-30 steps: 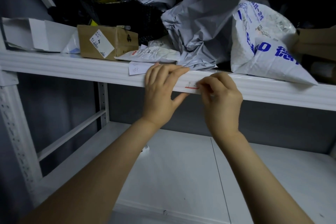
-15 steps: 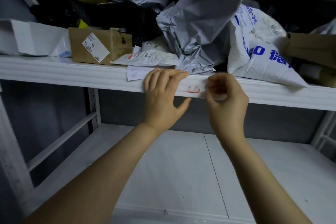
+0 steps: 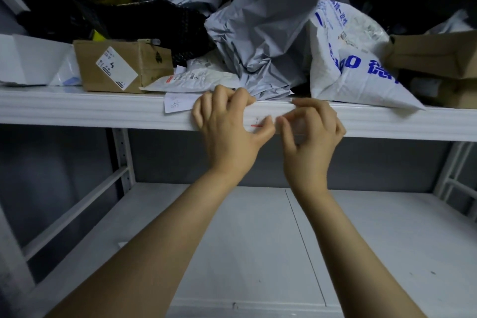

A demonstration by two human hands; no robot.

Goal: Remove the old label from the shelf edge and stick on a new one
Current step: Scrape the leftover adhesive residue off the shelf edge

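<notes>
Left hand (image 3: 227, 134): fingers hooked over shelf edge (image 3: 103, 111), thumb beside label (image 3: 258, 121) on its front face. Right hand (image 3: 312, 131) loosely curled, pinching nothing. I'd lift one corner, then peel slowly.

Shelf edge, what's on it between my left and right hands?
Head view: a white label with a red line sits on the shelf edge between the left hand and right hand.

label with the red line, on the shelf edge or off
On: the label lies flat against the shelf edge; whether a corner is lifted, cannot tell.
</notes>
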